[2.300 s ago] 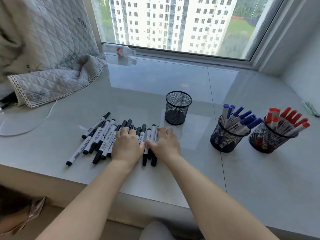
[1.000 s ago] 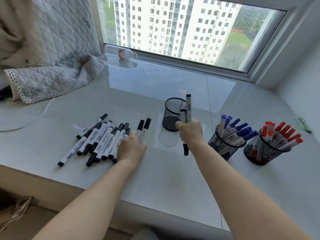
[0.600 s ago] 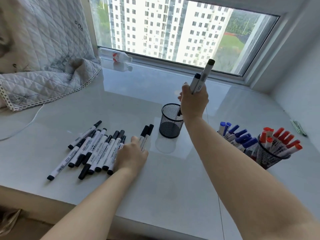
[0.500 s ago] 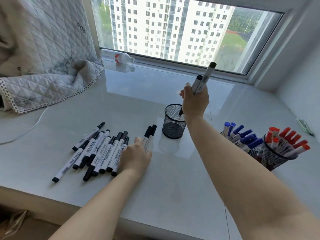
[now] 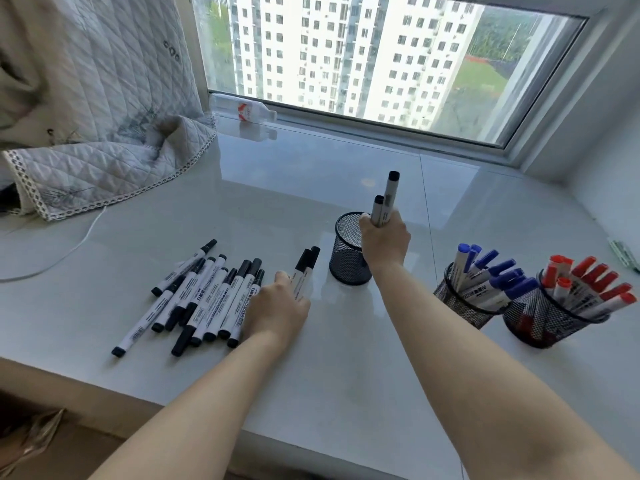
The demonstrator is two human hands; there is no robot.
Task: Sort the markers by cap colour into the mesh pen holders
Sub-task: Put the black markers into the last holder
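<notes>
Head view. Right hand (image 5: 383, 242): fingers closed round two black-capped markers (image 5: 386, 202), held upright over the empty mesh holder (image 5: 349, 251). Left hand (image 5: 278, 308): flat on the sill, fingers loose, touching a separate pair of markers (image 5: 304, 273); main black pile (image 5: 204, 297) beside it. Blue holder (image 5: 465, 303) and red holder (image 5: 547, 322): filled. Step in hand: depositing black markers. Next move, by estimate: lower and release into the holder.
</notes>
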